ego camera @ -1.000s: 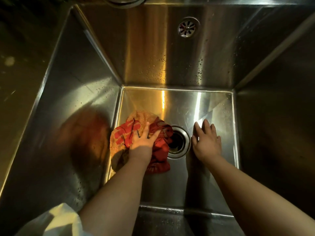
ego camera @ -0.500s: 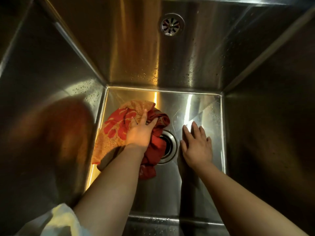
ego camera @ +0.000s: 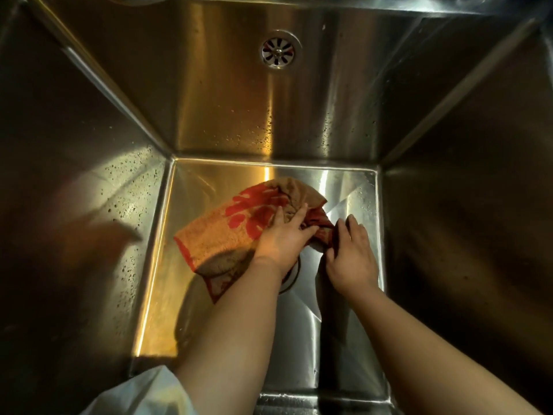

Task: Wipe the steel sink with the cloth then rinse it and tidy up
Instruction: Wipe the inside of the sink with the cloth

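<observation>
Steel sink (ego camera: 209,184): L hand (ego camera: 284,239) presses red-orange cloth (ego camera: 227,235) flat-fingered, R hand (ego camera: 350,256) flat, touching its edge.

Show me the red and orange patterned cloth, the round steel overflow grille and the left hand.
Red and orange patterned cloth (ego camera: 221,235): head view, flat orange part.
Round steel overflow grille (ego camera: 277,53): head view, its centre.
Left hand (ego camera: 284,239): head view, back of hand.
</observation>
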`<state>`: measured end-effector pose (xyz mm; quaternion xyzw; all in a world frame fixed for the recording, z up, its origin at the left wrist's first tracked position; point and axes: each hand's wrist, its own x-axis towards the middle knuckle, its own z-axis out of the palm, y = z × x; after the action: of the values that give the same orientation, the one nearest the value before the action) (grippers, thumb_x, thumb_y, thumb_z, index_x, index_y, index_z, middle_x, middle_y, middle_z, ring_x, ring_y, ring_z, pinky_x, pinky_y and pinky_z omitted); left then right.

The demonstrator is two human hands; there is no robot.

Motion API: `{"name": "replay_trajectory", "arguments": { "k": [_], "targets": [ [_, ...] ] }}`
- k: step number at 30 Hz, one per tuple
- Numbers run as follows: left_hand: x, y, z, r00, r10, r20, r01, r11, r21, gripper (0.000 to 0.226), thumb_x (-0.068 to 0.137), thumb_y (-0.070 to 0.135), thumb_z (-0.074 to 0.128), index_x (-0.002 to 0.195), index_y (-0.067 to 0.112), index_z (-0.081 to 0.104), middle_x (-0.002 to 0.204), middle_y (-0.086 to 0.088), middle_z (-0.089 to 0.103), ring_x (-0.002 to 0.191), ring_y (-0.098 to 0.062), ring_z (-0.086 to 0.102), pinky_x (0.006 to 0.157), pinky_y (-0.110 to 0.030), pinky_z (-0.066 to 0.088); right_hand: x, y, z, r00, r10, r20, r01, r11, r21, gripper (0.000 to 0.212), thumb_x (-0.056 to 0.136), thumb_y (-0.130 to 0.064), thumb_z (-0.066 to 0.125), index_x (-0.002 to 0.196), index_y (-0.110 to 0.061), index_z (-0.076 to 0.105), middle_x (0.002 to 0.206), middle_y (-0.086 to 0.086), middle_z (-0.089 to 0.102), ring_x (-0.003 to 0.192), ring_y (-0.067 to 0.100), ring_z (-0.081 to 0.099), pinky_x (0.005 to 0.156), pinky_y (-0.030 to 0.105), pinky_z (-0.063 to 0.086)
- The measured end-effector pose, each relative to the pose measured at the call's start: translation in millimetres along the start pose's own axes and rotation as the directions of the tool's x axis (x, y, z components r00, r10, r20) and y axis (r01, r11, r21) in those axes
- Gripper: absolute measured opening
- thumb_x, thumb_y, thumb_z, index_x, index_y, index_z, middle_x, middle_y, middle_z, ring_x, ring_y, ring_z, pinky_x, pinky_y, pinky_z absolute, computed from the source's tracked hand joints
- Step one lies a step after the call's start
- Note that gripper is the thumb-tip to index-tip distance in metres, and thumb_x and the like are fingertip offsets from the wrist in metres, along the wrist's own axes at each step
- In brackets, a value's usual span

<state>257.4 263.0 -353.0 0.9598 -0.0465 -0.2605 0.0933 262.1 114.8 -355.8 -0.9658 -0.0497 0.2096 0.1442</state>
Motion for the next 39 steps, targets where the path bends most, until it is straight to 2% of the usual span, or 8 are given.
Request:
{"name": "replay_trajectory", "arguments": {
  "k": [5,8,11,16,19,23,32,39],
  "targets": [
    [-8.3,-13.9,-0.6,0.994,0.107,-0.010,-0.107,0.994,-0.011,0.071,0.092,0.002,0.043,0.145,0.043,0.018,0.158,0.005,-0.008,0.143,-0.038,0.002,0.103,-0.046,0.037,-9.9,1.4,-1.5,1.000,0.014,-0.005,-0.014,1.000,0.011,0.064,0.091,-0.015,0.046,0.148,-0.014,0.016,0.158,0.003,0.006,0.145,0.023,0.004,0.114,0.036,0.019],
    [-25.2,-39.0,1.8,0.989,0.143,-0.041,-0.143,0.990,-0.004,0.061,0.099,0.025,0.036,0.145,0.050,0.005,0.158,0.007,-0.010,0.145,-0.028,-0.004,0.113,-0.052,0.015,-13.1,-11.4,-2.6,1.000,-0.017,-0.020,0.018,0.999,0.048,0.070,0.088,-0.015,0.049,0.148,-0.014,0.013,0.158,0.003,0.006,0.145,0.023,0.006,0.115,0.035,0.015],
    [-42.8,-61.1,9.2,0.994,0.006,-0.106,-0.005,1.000,0.016,0.056,0.097,0.047,0.025,0.141,0.053,-0.009,0.157,0.009,-0.014,0.144,-0.019,-0.012,0.109,-0.060,-0.004,-14.5,-31.7,-1.1,0.996,-0.070,-0.055,0.075,0.994,0.078,0.078,0.085,-0.025,0.054,0.149,-0.014,0.010,0.158,0.004,0.008,0.144,0.021,0.006,0.118,0.039,0.011],
    [-66.2,-89.7,21.1,0.952,-0.260,-0.160,0.260,0.965,-0.021,0.058,0.093,0.058,0.015,0.141,0.049,-0.016,0.156,0.010,-0.018,0.143,-0.019,-0.016,0.106,-0.065,-0.010,-4.6,-67.7,11.6,0.982,-0.166,-0.093,0.170,0.985,0.033,0.083,0.083,-0.051,0.046,0.149,-0.021,0.004,0.158,0.000,0.001,0.144,0.021,-0.002,0.112,0.052,-0.006],
    [-75.3,-105.2,25.9,0.932,-0.327,-0.154,0.328,0.944,-0.018,0.060,0.093,0.058,0.014,0.141,0.046,-0.020,0.155,0.009,-0.023,0.143,-0.019,-0.019,0.105,-0.064,-0.012,3.1,-87.1,26.6,0.964,-0.267,0.023,0.267,0.963,-0.020,0.084,0.079,-0.070,0.039,0.146,-0.039,0.000,0.157,-0.009,-0.007,0.142,0.030,-0.015,0.105,0.065,-0.009],
    [-78.8,-116.5,27.6,0.931,-0.354,-0.085,0.353,0.935,-0.035,0.061,0.092,0.060,0.014,0.140,0.046,-0.021,0.152,0.009,-0.029,0.141,-0.018,-0.023,0.106,-0.062,-0.013,11.5,-100.9,49.6,0.951,-0.265,0.162,0.289,0.945,-0.150,0.089,0.068,-0.085,0.036,0.141,-0.051,-0.001,0.155,-0.009,-0.016,0.133,0.037,-0.032,0.096,0.074,-0.012],
    [-72.6,-98.2,32.9,0.940,-0.339,-0.045,0.328,0.930,-0.163,0.058,0.093,0.060,0.016,0.144,0.047,-0.010,0.153,0.007,-0.028,0.141,-0.023,-0.023,0.109,-0.059,-0.009,15.7,-102.6,39.8,0.961,-0.257,0.099,0.268,0.955,-0.124,0.046,0.088,-0.040,0.053,0.131,-0.041,0.036,0.151,-0.001,0.015,0.140,0.038,-0.005,0.098,0.076,0.011],
    [-75.1,-82.7,37.3,0.977,-0.208,-0.054,0.192,0.957,-0.217,0.061,0.094,0.058,0.025,0.139,0.054,-0.015,0.155,0.014,-0.021,0.144,-0.017,-0.013,0.112,-0.057,0.001,5.0,-71.3,18.7,0.987,-0.161,0.001,0.160,0.977,-0.140,0.042,0.083,-0.020,0.054,0.122,-0.028,0.041,0.135,0.002,0.031,0.133,0.035,0.013,0.094,0.067,0.030]
  ]
}}
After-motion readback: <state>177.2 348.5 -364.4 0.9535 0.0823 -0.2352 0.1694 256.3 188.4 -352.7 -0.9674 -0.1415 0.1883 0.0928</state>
